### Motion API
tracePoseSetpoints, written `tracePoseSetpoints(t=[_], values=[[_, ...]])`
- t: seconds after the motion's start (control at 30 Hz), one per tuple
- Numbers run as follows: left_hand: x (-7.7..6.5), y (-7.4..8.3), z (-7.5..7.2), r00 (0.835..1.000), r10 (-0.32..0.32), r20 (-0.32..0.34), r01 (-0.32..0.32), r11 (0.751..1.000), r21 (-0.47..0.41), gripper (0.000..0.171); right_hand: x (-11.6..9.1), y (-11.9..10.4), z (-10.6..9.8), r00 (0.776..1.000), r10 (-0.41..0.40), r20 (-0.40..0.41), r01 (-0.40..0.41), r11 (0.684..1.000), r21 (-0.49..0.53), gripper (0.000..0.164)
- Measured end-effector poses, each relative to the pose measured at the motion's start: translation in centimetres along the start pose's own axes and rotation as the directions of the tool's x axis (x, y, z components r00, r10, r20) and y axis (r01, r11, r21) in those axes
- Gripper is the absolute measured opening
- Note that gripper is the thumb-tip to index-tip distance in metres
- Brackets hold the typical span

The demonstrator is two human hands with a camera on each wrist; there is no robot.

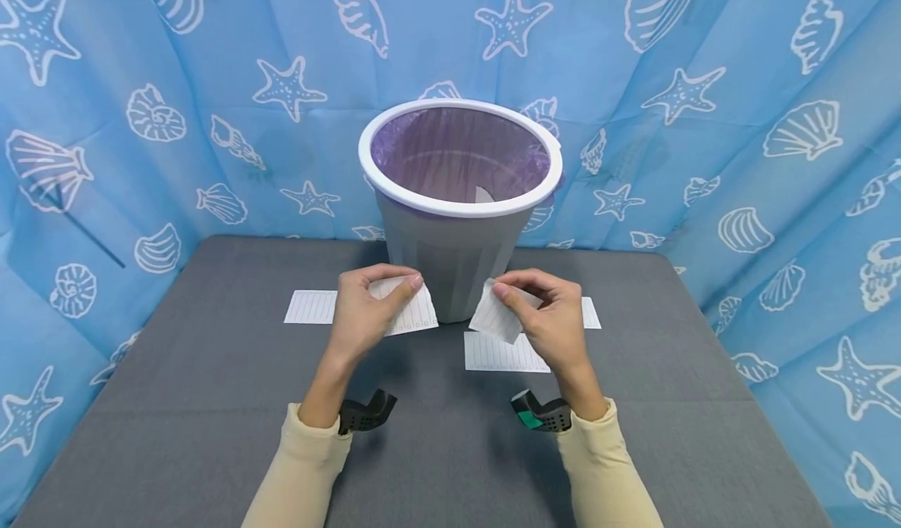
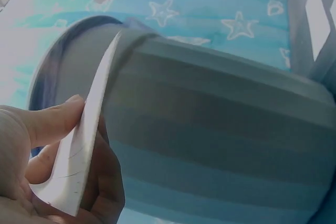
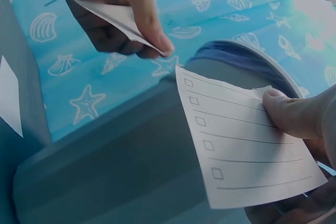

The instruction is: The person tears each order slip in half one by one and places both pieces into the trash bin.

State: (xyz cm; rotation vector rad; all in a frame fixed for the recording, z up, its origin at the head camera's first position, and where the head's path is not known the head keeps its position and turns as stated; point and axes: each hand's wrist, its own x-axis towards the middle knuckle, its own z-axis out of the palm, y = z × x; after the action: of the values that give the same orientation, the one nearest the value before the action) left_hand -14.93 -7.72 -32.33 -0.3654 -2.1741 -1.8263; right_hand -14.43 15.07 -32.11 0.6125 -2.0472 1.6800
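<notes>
Between thumb and fingers, my left hand pinches a piece of lined white paper in front of the bin. Opposite it, my right hand pinches another paper piece. The two pieces are apart, and their facing edges look torn. Lines and small checkboxes show on the right hand's piece in the right wrist view, with a ragged upper edge. In the left wrist view the left hand's piece appears nearly edge-on and bent. Some fingers are hidden behind the paper.
A grey trash bin with a white rim and purple liner stands behind the hands. Something white shows inside it. Lined paper slips lie on the grey table at left, centre right and right. A blue shell-patterned curtain hangs behind.
</notes>
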Motion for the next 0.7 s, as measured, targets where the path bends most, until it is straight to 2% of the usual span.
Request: tracePoseSetpoints(t=[0.2, 0.47, 0.6, 0.7], values=[[0.8, 1.2, -1.6, 0.999, 0.027, -0.031, -0.027, 1.000, 0.014, 0.017, 1.0, -0.1, -1.7, 1.000, -0.004, -0.031, 0.004, 1.000, 0.030, 0.007], [2.9, 4.3, -5.0, 0.989, 0.118, -0.090, -0.111, 0.991, 0.079, 0.020, 3.5, -1.4, -5.5, 0.993, -0.038, -0.109, 0.040, 0.999, 0.012, 0.013], [4.5, 5.7, -6.5, 0.984, 0.138, -0.114, -0.129, 0.988, 0.089, 0.024, 5.5, -1.5, -7.6, 0.988, -0.065, -0.142, 0.070, 0.997, 0.026, 0.014], [6.3, 6.1, -7.6, 0.979, 0.153, -0.131, -0.144, 0.987, 0.077, 0.025, 7.2, -2.2, -8.8, 0.984, -0.093, -0.154, 0.093, 0.996, -0.008, 0.014]])
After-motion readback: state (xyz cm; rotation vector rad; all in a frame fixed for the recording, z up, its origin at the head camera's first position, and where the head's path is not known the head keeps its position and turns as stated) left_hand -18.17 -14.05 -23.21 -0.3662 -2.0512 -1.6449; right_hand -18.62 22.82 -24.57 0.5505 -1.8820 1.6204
